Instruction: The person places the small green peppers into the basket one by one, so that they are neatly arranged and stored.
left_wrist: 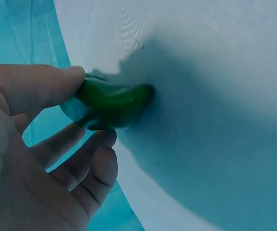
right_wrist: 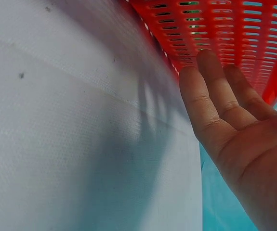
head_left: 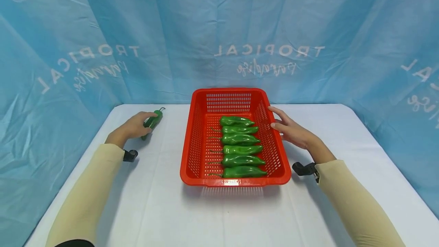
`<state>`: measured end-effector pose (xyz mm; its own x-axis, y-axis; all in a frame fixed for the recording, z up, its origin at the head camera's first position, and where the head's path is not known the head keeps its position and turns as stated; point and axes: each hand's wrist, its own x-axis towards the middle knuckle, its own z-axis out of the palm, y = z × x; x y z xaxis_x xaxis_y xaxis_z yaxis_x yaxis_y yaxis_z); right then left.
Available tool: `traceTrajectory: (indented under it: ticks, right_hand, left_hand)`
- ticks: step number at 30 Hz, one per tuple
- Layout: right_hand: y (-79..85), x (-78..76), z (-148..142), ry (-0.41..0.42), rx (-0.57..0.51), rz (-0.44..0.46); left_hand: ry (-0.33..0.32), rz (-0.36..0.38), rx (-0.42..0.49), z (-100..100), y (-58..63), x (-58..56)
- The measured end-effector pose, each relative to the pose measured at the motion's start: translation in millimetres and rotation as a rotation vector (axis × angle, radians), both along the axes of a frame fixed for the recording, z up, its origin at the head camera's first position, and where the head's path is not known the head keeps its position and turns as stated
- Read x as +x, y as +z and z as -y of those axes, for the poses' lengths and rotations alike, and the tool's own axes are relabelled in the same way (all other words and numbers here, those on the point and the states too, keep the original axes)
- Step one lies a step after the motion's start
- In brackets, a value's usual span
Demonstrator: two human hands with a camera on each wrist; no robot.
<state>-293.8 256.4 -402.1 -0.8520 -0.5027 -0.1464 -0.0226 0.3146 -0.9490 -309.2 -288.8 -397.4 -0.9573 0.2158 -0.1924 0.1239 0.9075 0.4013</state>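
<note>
At the left of the table, my left hand pinches a green pepper between thumb and fingers. Its curved stem points away toward the back. In the left wrist view the pepper sits under the thumb, its tip close to the white cloth. A red plastic basket stands at the middle, with several green peppers laid in a column inside, stems to the left. Beside the basket's right rim is my right hand. Its fingers lie extended against the slotted outer wall in the right wrist view.
A white cloth covers the table. Blue printed sheets hang behind it and along both sides. Each wrist carries a small black camera mount. A pale label marks the basket's front rim.
</note>
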Motion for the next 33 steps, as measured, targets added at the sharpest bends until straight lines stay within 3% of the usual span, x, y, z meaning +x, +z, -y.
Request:
traceTrajectory:
  ticks: [13, 18, 23, 26, 33]
  right_hand:
    - [-0.9, -3.3, 0, 0.001, 0.009, 0.002]
    - [-2.3, -3.7, -2, 0.005, 0.007, 0.000]
    - [-4.1, -4.0, -3, 0.014, -0.001, -0.004]
    - [-4.6, -4.6, -3, 0.013, -0.003, -0.005]
    - [-2.5, -4.6, -1, 0.015, 0.008, -0.015]
  left_hand:
    - [-0.046, -0.083, -0.039, -11, 0.4, 11.2]
    - [-0.047, -0.081, -0.120, -13, 0.8, 14.3]
    - [-0.123, -0.209, -0.250, -14, 2.3, 16.2]
    - [-0.156, -0.273, -0.275, -16, 1.3, 16.2]
    - [-0.105, -0.221, -0.287, -23, 1.0, 18.4]
